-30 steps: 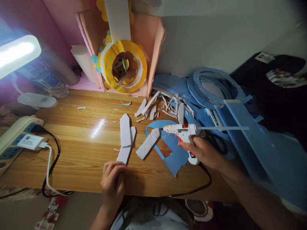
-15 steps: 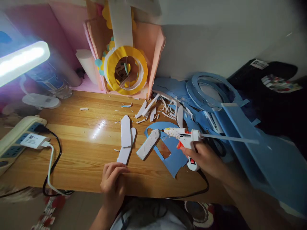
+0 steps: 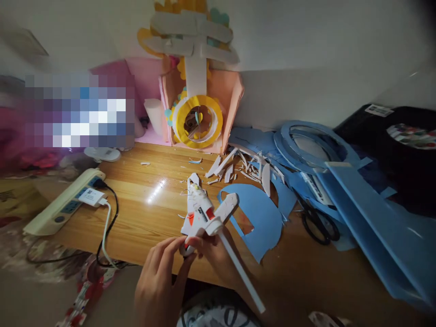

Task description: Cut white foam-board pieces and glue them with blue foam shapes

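A white hot glue gun (image 3: 200, 212) with orange trigger is held low in the middle, nozzle pointing away toward the back of the desk. A long glue stick (image 3: 241, 272) juts from its rear toward me. My right hand (image 3: 216, 254) is wrapped round the gun's handle from below. My left hand (image 3: 158, 279) pinches the bottom of the handle with thumb and forefinger. A white foam strip (image 3: 229, 205) shows just right of the gun, lying on a blue foam sheet (image 3: 262, 218). Other white strips are hidden behind the gun.
The wooden desk (image 3: 143, 213) carries a pink and yellow foam model (image 3: 199, 116) at the back, white scraps (image 3: 238, 165), blue foam rings (image 3: 306, 141), a blue board (image 3: 374, 218) and black scissors (image 3: 320, 223) on the right. A power strip (image 3: 57, 206) with a charger (image 3: 90, 196) lies left.
My right hand swung the glue gun from the right side to the middle and turned its nozzle away from me. My left hand came up to the handle. The camera tilted up and left.
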